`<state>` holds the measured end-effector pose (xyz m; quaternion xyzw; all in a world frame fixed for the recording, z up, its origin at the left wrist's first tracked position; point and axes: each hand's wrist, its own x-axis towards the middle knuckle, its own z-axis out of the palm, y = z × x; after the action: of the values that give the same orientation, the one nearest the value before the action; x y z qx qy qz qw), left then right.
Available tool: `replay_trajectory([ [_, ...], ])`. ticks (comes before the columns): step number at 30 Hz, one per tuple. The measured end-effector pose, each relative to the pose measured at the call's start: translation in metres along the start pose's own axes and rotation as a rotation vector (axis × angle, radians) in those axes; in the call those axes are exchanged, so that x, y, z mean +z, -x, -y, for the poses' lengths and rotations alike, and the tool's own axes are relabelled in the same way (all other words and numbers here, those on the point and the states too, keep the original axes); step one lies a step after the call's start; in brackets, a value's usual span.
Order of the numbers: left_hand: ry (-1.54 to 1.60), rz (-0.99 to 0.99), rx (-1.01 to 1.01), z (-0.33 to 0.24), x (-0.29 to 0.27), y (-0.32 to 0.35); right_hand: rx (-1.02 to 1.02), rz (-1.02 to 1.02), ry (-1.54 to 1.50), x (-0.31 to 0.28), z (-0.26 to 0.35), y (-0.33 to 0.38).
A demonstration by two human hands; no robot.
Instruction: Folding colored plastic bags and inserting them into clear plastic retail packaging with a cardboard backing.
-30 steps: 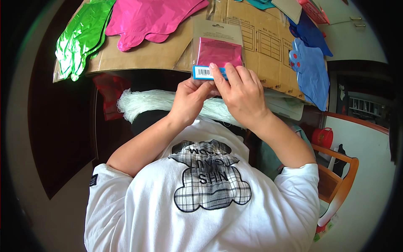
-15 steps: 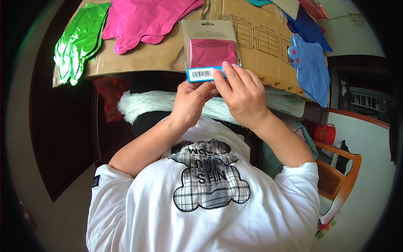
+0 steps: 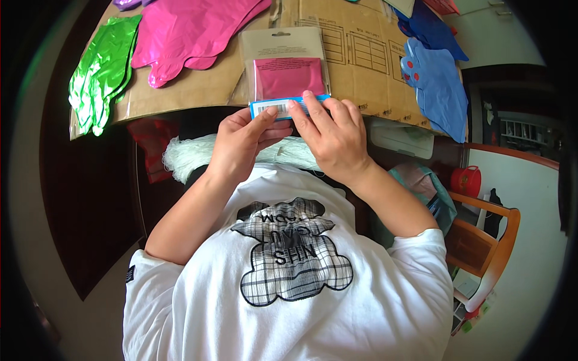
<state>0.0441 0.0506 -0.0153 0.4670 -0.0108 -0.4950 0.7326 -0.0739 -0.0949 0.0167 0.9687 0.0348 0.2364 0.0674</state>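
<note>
While both thumbs pinch its lower edge, we see left hand (image 3: 247, 141) and right hand (image 3: 331, 135) closed on the packet (image 3: 288, 75) (pink inside) at upper centre, over cardboard (image 3: 361, 54).

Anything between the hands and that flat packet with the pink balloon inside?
Nothing visible. The left hand and the right hand both already grip the packet at its blue bottom edge, with thumbs and fingertips directly on it. The packet lies over the cardboard sheet, and nothing covers it.
</note>
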Motion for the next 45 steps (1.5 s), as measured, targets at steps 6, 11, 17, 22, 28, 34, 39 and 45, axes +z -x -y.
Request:
replay_trajectory([
  [6,-0.083,-0.078,0.102,0.005,0.009,0.004,0.148,-0.067,0.014,0.000,-0.002,0.018],
  [11,-0.074,-0.090,0.123,0.011,0.011,0.002,0.268,-0.193,-0.110,-0.008,0.003,0.024],
  [17,-0.131,-0.103,0.096,0.007,0.006,0.005,0.904,-0.160,-0.916,-0.010,0.004,0.034],
  [22,-0.149,-0.055,0.093,0.014,0.010,0.009,1.251,-0.136,-1.778,0.006,0.011,0.034],
  [28,-0.203,-0.068,0.106,0.015,0.006,0.011,1.326,-0.206,-1.986,0.020,0.022,0.037],
  [34,-0.367,-0.031,0.088,0.010,0.005,0.013,1.355,-0.311,-2.007,0.026,0.027,0.038],
  [39,-1.886,-0.158,0.310,-0.045,0.022,0.032,1.373,-0.358,-1.930,0.022,0.019,0.037],
  [45,-1.700,0.136,1.253,-0.057,0.046,0.014,1.332,-0.361,-1.921,0.021,0.019,0.033],
])
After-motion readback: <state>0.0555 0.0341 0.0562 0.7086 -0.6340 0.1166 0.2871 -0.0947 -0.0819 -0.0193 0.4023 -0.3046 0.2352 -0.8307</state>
